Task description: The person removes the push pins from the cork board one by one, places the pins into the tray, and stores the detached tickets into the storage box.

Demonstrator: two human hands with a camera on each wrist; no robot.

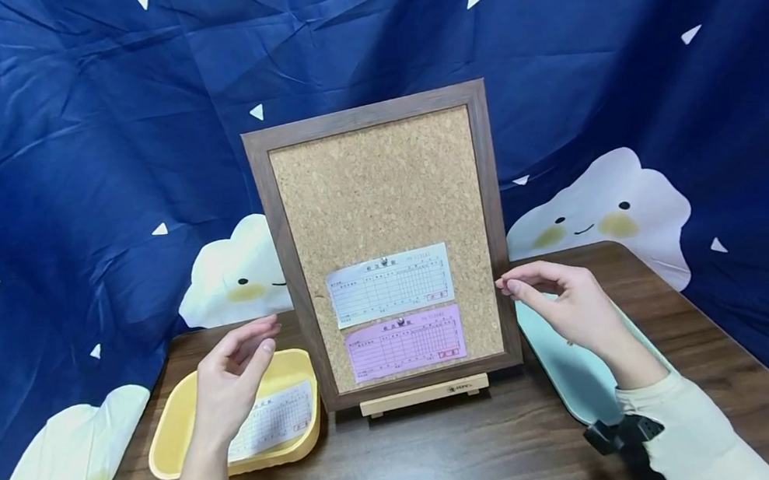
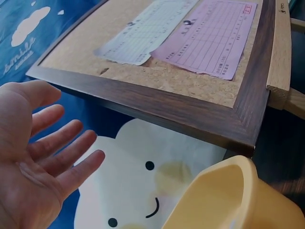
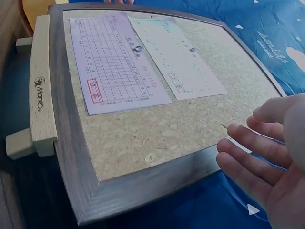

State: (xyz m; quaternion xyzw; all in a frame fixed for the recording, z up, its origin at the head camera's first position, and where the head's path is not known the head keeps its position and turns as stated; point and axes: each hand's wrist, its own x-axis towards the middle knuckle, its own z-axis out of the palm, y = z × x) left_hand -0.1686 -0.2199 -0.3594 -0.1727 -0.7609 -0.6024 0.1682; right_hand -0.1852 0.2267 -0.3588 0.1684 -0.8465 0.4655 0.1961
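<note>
A framed corkboard (image 1: pixel 379 186) stands upright on a wooden easel (image 1: pixel 424 397). A pale blue-white printed form (image 1: pixel 390 290) is pinned to its lower half, with a purple form (image 1: pixel 406 351) pinned just below. Each has a dark pin near its top edge. My left hand (image 1: pixel 231 385) hovers over the yellow tub (image 1: pixel 165 427), left of the board, with its fingers loosely bent and holding nothing. Beside the frame's right edge is my right hand (image 1: pixel 567 303), above the teal tray (image 1: pixel 575 384). Its fingers are relaxed, and the right wrist view shows nothing in them.
White printed forms (image 1: pixel 277 419) lie in the yellow tub. A tiny object (image 1: pixel 570 342) sits in the teal tray, too small to identify. Everything stands on a dark wooden table (image 1: pixel 449 452). Behind it hangs a blue curtain (image 1: pixel 362 31) with clouds and white triangles.
</note>
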